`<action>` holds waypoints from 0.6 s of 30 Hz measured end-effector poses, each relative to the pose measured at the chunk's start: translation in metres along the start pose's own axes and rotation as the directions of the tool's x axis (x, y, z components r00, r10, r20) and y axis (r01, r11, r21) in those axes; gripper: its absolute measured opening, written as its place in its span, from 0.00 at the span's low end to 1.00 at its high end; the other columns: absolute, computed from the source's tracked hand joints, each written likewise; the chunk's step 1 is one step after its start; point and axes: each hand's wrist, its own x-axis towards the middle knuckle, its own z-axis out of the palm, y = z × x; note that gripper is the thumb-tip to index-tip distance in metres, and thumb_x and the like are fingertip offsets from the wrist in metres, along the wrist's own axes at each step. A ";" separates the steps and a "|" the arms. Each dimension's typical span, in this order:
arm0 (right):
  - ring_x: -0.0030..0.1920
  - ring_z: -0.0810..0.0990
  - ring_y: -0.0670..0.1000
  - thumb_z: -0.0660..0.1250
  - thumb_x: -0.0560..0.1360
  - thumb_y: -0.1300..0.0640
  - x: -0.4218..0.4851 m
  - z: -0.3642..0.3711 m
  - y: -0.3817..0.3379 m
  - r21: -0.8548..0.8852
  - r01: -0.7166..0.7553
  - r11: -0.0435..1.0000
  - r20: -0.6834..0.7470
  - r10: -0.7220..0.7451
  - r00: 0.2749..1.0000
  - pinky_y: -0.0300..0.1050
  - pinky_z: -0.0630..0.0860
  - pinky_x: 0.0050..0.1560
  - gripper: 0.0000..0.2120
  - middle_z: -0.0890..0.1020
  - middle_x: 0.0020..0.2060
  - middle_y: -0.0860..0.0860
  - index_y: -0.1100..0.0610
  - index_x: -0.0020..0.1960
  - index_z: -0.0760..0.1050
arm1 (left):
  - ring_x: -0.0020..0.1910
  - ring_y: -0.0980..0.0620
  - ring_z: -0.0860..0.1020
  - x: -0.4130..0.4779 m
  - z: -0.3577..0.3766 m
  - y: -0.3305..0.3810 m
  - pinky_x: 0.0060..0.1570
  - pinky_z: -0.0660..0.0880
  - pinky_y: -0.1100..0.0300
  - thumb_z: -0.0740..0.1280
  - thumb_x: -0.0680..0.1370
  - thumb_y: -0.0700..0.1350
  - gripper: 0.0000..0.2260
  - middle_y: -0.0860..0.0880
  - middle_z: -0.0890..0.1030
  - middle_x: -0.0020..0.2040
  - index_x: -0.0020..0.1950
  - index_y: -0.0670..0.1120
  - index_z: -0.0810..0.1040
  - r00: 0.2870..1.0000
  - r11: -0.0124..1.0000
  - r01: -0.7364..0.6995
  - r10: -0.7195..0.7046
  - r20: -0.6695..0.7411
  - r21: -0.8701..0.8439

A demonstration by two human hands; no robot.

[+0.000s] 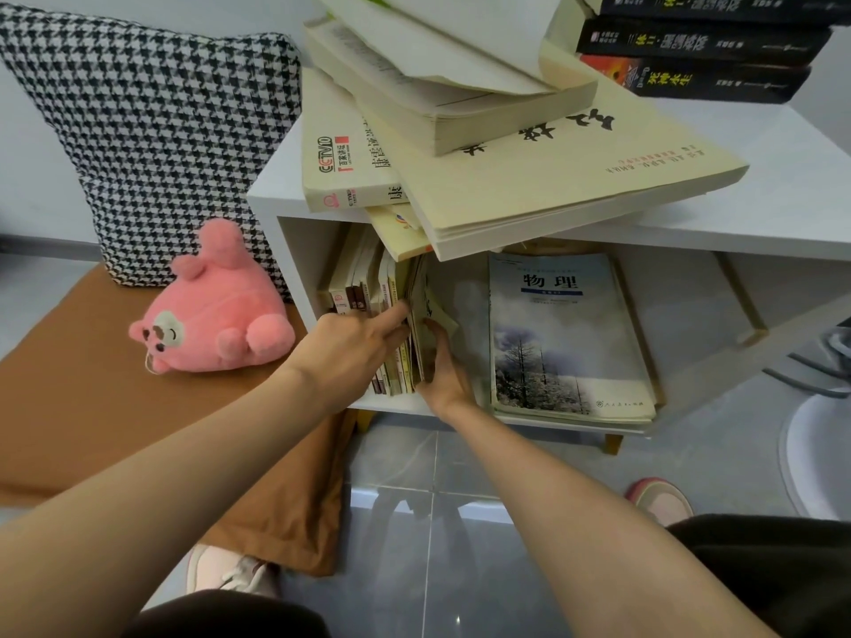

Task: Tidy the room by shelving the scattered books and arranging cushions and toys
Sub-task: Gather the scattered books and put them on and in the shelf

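Arms forward: left hand flat against books, end book tight in right hand.

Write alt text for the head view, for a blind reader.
The right hand grips a thin book beside a row of upright books in a white shelf unit, while the left hand touches the row. A physics textbook lies flat beside them, loose books are piled on top, and a pink plush toy and houndstooth cushion sit left of it.

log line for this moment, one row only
phase: shelving | left hand: presses upright books | right hand: grips thin book at row's end | unshelved: book pile on cabinet
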 end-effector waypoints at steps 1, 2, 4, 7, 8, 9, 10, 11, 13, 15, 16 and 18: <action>0.55 0.78 0.57 0.65 0.77 0.53 0.001 0.000 0.001 -0.010 0.004 1.000 0.001 -0.004 1.000 0.50 0.78 0.53 0.36 0.75 0.63 0.55 0.39 0.74 0.44 | 0.38 0.51 0.68 -0.001 0.001 0.000 0.29 0.61 0.60 0.53 0.80 0.38 0.26 0.46 0.50 0.76 0.77 0.49 0.51 1.000 1.000 -0.001 0.001 0.001 0.000; 0.54 0.78 0.57 0.65 0.77 0.53 0.002 0.000 0.001 -0.018 0.007 1.000 0.001 -0.007 1.000 0.50 0.78 0.52 0.36 0.75 0.63 0.55 0.40 0.74 0.44 | 0.38 0.51 0.67 -0.001 0.004 -0.001 0.27 0.57 0.60 0.54 0.79 0.38 0.27 0.47 0.52 0.76 0.77 0.49 0.52 1.000 1.000 0.000 0.000 -0.009 0.004; 0.56 0.78 0.57 0.66 0.77 0.56 0.004 0.000 0.002 -0.024 -0.001 1.000 0.017 0.002 1.000 0.51 0.77 0.55 0.37 0.74 0.63 0.56 0.42 0.74 0.44 | 0.33 0.52 0.67 -0.001 0.010 -0.005 0.24 0.51 0.61 0.58 0.77 0.38 0.26 0.46 0.62 0.72 0.74 0.48 0.54 0.997 1.000 0.000 0.000 -0.077 0.007; 0.61 0.75 0.56 0.67 0.75 0.62 0.006 -0.004 0.004 0.005 -0.038 0.999 0.041 0.037 0.998 0.50 0.75 0.60 0.40 0.72 0.66 0.55 0.46 0.75 0.45 | 0.30 0.51 0.70 0.000 0.017 -0.010 0.22 0.56 0.60 0.62 0.75 0.38 0.30 0.45 0.69 0.66 0.70 0.52 0.49 0.991 0.999 -0.029 0.025 -0.132 -0.026; 0.63 0.74 0.56 0.68 0.74 0.61 0.006 -0.006 0.004 0.030 -0.052 0.998 0.043 0.051 0.998 0.49 0.74 0.61 0.41 0.70 0.67 0.55 0.47 0.76 0.45 | 0.33 0.50 0.73 0.001 0.017 -0.010 0.24 0.59 0.59 0.61 0.75 0.37 0.33 0.45 0.67 0.67 0.72 0.53 0.46 0.990 0.999 -0.039 0.034 -0.137 -0.035; 0.65 0.73 0.56 0.70 0.74 0.60 0.006 -0.007 0.004 0.062 -0.066 0.996 0.048 0.063 0.997 0.48 0.73 0.62 0.42 0.69 0.68 0.54 0.47 0.76 0.45 | 0.38 0.50 0.74 0.002 0.017 -0.009 0.27 0.61 0.59 0.60 0.77 0.37 0.35 0.45 0.63 0.70 0.74 0.55 0.42 0.991 0.999 -0.043 0.039 -0.130 -0.029; 0.66 0.72 0.56 0.71 0.73 0.58 0.007 -0.006 0.006 0.100 -0.080 0.992 0.048 0.076 0.996 0.48 0.72 0.62 0.43 0.69 0.68 0.54 0.47 0.76 0.46 | 0.43 0.50 0.74 0.003 0.014 -0.006 0.30 0.64 0.59 0.59 0.78 0.38 0.35 0.45 0.58 0.73 0.76 0.55 0.40 0.994 0.999 -0.035 0.033 -0.100 -0.015; 0.66 0.72 0.56 0.72 0.72 0.57 0.005 -0.005 0.004 0.134 -0.093 0.987 0.051 0.087 0.995 0.49 0.72 0.62 0.43 0.69 0.67 0.53 0.46 0.75 0.46 | 0.48 0.49 0.73 0.002 0.011 -0.004 0.33 0.66 0.60 0.57 0.79 0.38 0.34 0.46 0.53 0.74 0.77 0.54 0.39 0.998 1.000 -0.023 0.023 -0.054 0.002; 0.66 0.72 0.57 0.73 0.71 0.57 0.003 -0.003 0.000 0.158 -0.092 0.983 0.046 0.085 0.995 0.52 0.72 0.63 0.45 0.69 0.68 0.53 0.41 0.74 0.45 | 0.52 0.49 0.71 0.001 0.008 0.000 0.36 0.67 0.60 0.56 0.80 0.39 0.33 0.47 0.48 0.75 0.78 0.52 0.40 1.000 1.000 0.003 -0.003 -0.012 0.004; 0.67 0.72 0.57 0.74 0.70 0.57 0.002 -0.002 -0.003 0.141 -0.064 0.988 0.052 0.057 0.997 0.54 0.73 0.64 0.49 0.69 0.69 0.53 0.38 0.75 0.42 | 0.53 0.48 0.69 0.000 0.007 0.001 0.37 0.68 0.60 0.55 0.80 0.38 0.32 0.46 0.48 0.74 0.78 0.51 0.39 1.000 1.000 0.021 -0.021 -0.012 -0.001; 0.67 0.72 0.57 0.74 0.70 0.58 0.003 -0.002 -0.003 0.109 -0.042 0.993 0.065 0.035 0.997 0.53 0.73 0.64 0.50 0.68 0.70 0.53 0.40 0.76 0.42 | 0.53 0.48 0.68 0.000 0.007 0.001 0.37 0.68 0.60 0.55 0.80 0.38 0.33 0.46 0.49 0.74 0.78 0.51 0.39 0.999 1.000 0.025 -0.025 -0.021 -0.003; 0.66 0.72 0.56 0.73 0.71 0.59 0.004 -0.003 -0.003 0.043 -0.025 0.999 0.081 0.021 0.996 0.52 0.74 0.62 0.50 0.67 0.71 0.53 0.42 0.77 0.41 | 0.52 0.48 0.68 0.000 0.007 -0.001 0.37 0.67 0.60 0.56 0.80 0.38 0.34 0.47 0.50 0.73 0.77 0.51 0.37 0.999 1.000 0.017 -0.017 -0.033 0.008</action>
